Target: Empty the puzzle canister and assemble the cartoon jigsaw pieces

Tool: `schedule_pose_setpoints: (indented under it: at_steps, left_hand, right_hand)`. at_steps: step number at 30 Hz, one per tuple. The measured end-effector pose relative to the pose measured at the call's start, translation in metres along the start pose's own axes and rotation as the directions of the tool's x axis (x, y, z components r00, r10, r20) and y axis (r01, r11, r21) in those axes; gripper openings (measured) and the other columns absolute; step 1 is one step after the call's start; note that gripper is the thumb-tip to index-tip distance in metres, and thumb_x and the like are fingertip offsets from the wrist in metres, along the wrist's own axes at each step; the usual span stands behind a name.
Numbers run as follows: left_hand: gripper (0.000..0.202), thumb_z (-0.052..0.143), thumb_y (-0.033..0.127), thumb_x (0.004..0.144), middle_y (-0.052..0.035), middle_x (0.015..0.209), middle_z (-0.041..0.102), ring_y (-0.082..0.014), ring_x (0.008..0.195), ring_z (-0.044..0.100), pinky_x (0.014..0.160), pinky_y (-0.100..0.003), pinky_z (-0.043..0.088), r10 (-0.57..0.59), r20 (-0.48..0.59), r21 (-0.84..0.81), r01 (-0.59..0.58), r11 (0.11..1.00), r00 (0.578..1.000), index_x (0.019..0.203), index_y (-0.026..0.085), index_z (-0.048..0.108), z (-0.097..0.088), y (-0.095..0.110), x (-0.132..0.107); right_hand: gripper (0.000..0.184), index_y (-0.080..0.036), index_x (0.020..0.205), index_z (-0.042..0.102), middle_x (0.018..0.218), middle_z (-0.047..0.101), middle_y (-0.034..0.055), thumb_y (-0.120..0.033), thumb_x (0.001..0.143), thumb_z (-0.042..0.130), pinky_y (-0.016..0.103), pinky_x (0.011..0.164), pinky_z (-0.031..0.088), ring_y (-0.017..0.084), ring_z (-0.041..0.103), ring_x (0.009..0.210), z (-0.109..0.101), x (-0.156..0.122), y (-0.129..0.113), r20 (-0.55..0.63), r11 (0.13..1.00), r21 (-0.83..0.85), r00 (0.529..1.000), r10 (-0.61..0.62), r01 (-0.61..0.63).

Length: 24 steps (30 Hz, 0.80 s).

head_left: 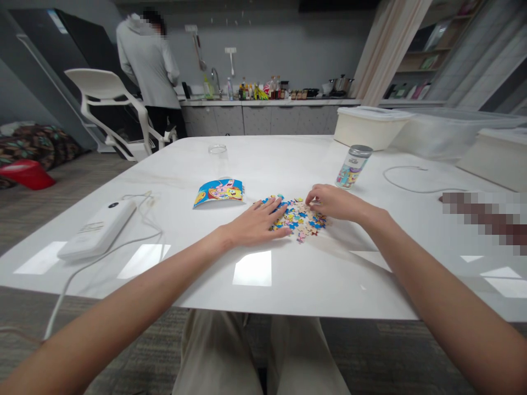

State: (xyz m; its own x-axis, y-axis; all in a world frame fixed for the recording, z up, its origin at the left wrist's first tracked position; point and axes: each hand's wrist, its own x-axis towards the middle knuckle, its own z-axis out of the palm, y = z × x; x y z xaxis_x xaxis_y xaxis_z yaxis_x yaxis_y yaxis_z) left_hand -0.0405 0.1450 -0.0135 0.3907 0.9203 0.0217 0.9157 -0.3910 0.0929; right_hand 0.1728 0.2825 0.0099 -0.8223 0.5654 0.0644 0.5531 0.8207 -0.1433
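Observation:
A heap of small jigsaw puzzle pieces [294,215] lies on the white table [206,269], some showing blue and yellow print, others their pale backs. Flat on the left side of the heap rests my left hand [261,220], fingers spread. My right hand [333,202] is at the heap's right edge with fingers curled down and pinched at a puzzle piece, mostly hidden by the fingertips. Behind the right hand stands a printed tin [353,167] with a grey lid. A curved picture card [220,193] with cartoon figures sits left of the heap.
A clear cup [217,156] is behind the card. On the left lies a white power bank [99,227] with cables. Lidded bins [370,127], a grey cable [405,189] and a pixelated brown shape [486,219] are at right. A person [148,66] stands beyond a white chair [101,88].

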Motion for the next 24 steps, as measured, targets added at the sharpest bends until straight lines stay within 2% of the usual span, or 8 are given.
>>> schedule_pose_setpoints:
  at_steps: [2,4,7,12,21,24]
  left_hand:
    - [0.072,0.024,0.064,0.098,-0.0180,0.158,0.026,-0.0276,0.148,0.018,0.117,-0.047,0.019,0.005,-0.023,0.008,-0.005,1.000,1.000,0.150,0.015,0.026,0.001,-0.001,0.000]
    - [0.071,0.024,0.065,0.098,-0.0177,0.157,0.029,-0.0272,0.148,0.019,0.117,-0.047,0.018,0.008,-0.042,0.017,-0.007,1.000,0.999,0.149,0.015,0.028,0.001,-0.002,0.001]
    - [0.073,0.023,0.067,0.097,-0.0158,0.157,0.029,-0.0262,0.148,0.020,0.118,-0.045,0.016,-0.007,-0.035,0.025,0.008,1.000,0.999,0.148,0.016,0.030,0.000,-0.001,0.001]
    - [0.075,0.021,0.071,0.095,-0.0134,0.158,0.028,-0.0259,0.148,0.020,0.118,-0.044,0.016,-0.030,-0.028,0.017,0.031,0.999,0.999,0.149,0.019,0.029,0.001,0.000,0.001]
    - [0.074,0.026,0.067,0.096,-0.0174,0.156,0.032,-0.0305,0.146,0.025,0.115,-0.046,0.026,-0.006,-0.065,0.043,0.008,0.999,0.998,0.147,0.014,0.029,0.002,-0.002,0.000]
    - [0.070,0.026,0.067,0.097,-0.0168,0.154,0.036,-0.0296,0.143,0.030,0.114,-0.046,0.028,-0.002,-0.081,0.063,0.007,0.998,0.997,0.145,0.017,0.031,0.002,-0.002,0.000]
  right_hand:
    - [0.032,-0.018,0.110,0.070,0.109,0.066,0.0118,-0.014,0.083,0.055,0.034,0.090,0.046,0.026,0.062,0.102,0.003,0.001,-0.001,-0.027,0.999,0.028,0.999,-0.039,0.039]
    - [0.031,-0.019,0.113,0.070,0.110,0.066,0.0124,-0.019,0.088,0.052,0.035,0.090,0.046,0.026,0.062,0.101,0.006,0.002,-0.005,-0.040,0.997,0.043,0.997,-0.068,0.070]
    - [0.030,-0.018,0.107,0.073,0.107,0.066,0.0133,-0.025,0.092,0.048,0.036,0.089,0.046,0.026,0.063,0.098,0.008,0.004,-0.010,-0.025,0.998,0.019,0.998,-0.065,0.066]
    - [0.023,-0.016,0.098,0.073,0.102,0.067,0.0117,-0.022,0.087,0.054,0.032,0.091,0.045,0.024,0.062,0.098,0.007,0.005,-0.008,-0.030,0.999,-0.029,0.999,-0.043,0.042]
    - [0.011,-0.017,0.086,0.068,0.088,0.070,0.0059,-0.017,0.080,0.058,0.027,0.071,0.045,0.019,0.063,0.081,0.001,0.003,-0.015,-0.090,0.998,0.054,0.996,0.015,-0.010]
    - [0.017,-0.017,0.093,0.069,0.083,0.070,0.0032,-0.014,0.079,0.059,0.025,0.066,0.044,0.017,0.063,0.075,0.000,0.003,-0.016,-0.118,0.992,0.121,0.992,0.038,-0.024]
